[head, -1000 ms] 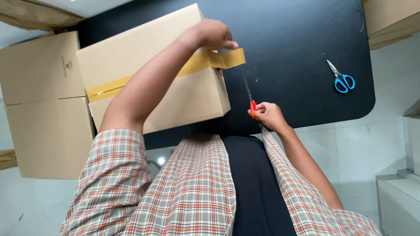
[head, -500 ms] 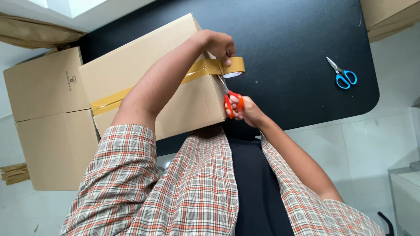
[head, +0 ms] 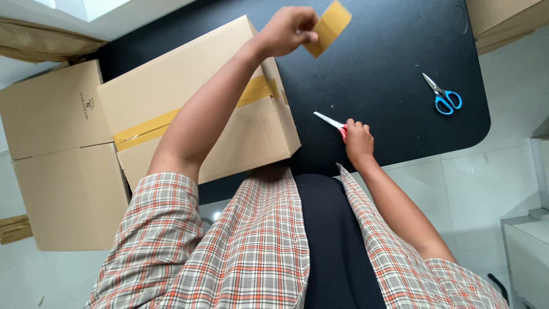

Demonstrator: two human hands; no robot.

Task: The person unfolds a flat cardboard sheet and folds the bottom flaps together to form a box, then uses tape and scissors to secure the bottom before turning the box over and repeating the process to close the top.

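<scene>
Matt brown cardboard box (head: 194,114) sealed with glossy tape strip (head: 189,114); smooth matt black table (head: 389,68); metal-bladed, plastic-handled blue scissors (head: 443,97).

Counting outward from the black table (head: 389,68): two pairs of scissors are in view, one red-handled pair (head: 334,123) at the table's near edge, gripped in the right hand (head: 358,140), and one blue-handled pair (head: 441,96) lying on the table toward its right end. Three cardboard boxes show clearly: one taped box (head: 200,109) resting on the table's left part, and two plain boxes (head: 54,109) (head: 68,197) stacked just off its left end. One loose brown piece of tape (head: 327,27) is pinched in the left hand (head: 286,30) above the table. One strip of brown tape (head: 189,111) runs across the taped box. Two hands are visible, both the person's own.
</scene>
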